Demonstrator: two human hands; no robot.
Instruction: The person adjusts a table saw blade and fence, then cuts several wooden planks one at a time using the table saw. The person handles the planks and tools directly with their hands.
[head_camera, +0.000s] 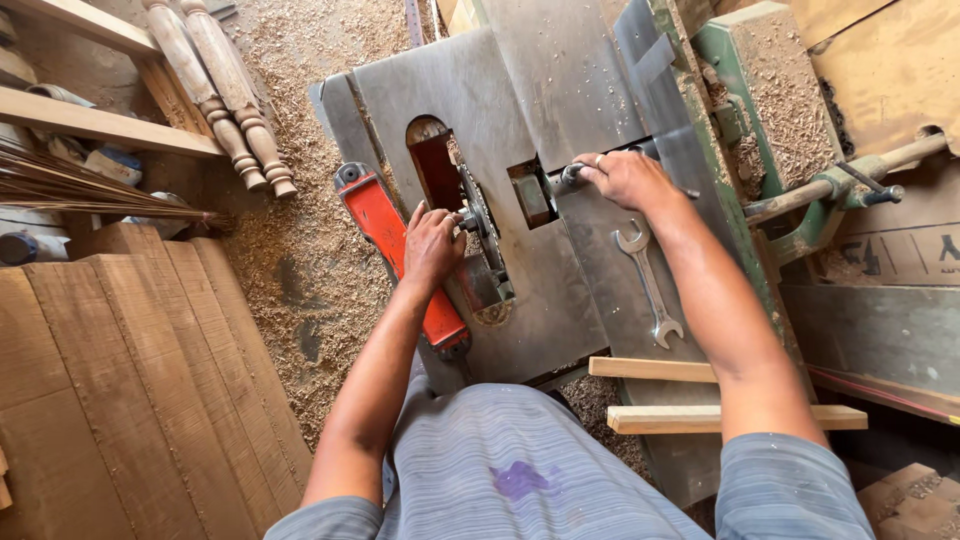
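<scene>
I stand over a grey steel saw table (540, 90) dusted with sawdust. My left hand (431, 245) rests at the circular saw blade (478, 215) in its slot, fingers on the hub, beside an orange-red guard bar (392, 245). My right hand (630, 180) is closed around a metal tool handle (572, 173) that reaches toward the blade's centre. A double-ended spanner (648, 285) lies on the table just below my right wrist.
Two wooden strips (650, 369) lie across the table's near edge. Stacked planks (120, 380) fill the lower left, turned wooden legs (225, 90) lean at the top left. Sawdust covers the floor (310, 270). A green machine frame (745, 90) and a lever (850, 175) stand to the right.
</scene>
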